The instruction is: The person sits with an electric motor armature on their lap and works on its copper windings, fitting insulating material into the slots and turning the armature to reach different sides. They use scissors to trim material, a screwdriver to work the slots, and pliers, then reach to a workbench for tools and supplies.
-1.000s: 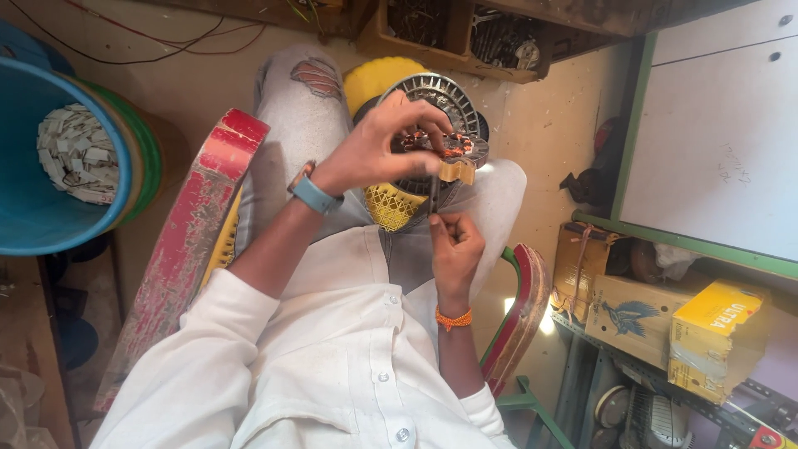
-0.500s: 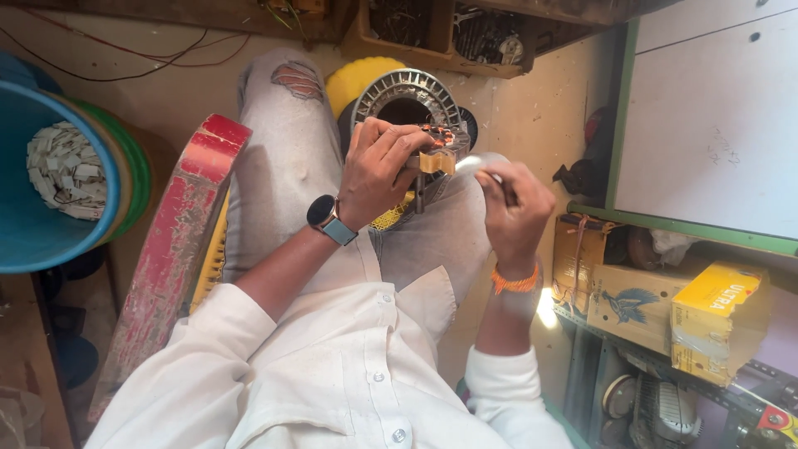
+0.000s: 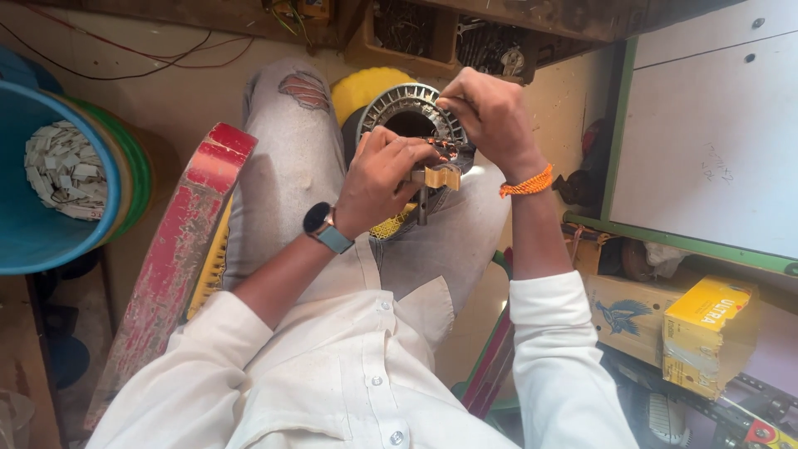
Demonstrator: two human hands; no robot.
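A round slotted metal stator [image 3: 397, 106] rests on my lap between my knees, with copper wire winding [image 3: 445, 148] at its near right rim. My left hand [image 3: 378, 179], wearing a watch, grips a small tan wooden block [image 3: 440, 177] against the stator's near edge. My right hand [image 3: 490, 116], with an orange thread at the wrist, pinches at the stator's rim just above the copper wire. A yellow round object [image 3: 366, 90] lies under the stator.
A blue tub [image 3: 33, 233] holding white paper scraps [image 3: 62, 170] stands at the left. A red worn plank [image 3: 179, 241] leans beside my left leg. Yellow cardboard boxes [image 3: 706, 333] sit at the lower right, below a white cabinet panel [image 3: 715, 141].
My right hand rose from below the stator, swung out right, then came onto its rim. My left hand stayed on the wooden block at the stator.
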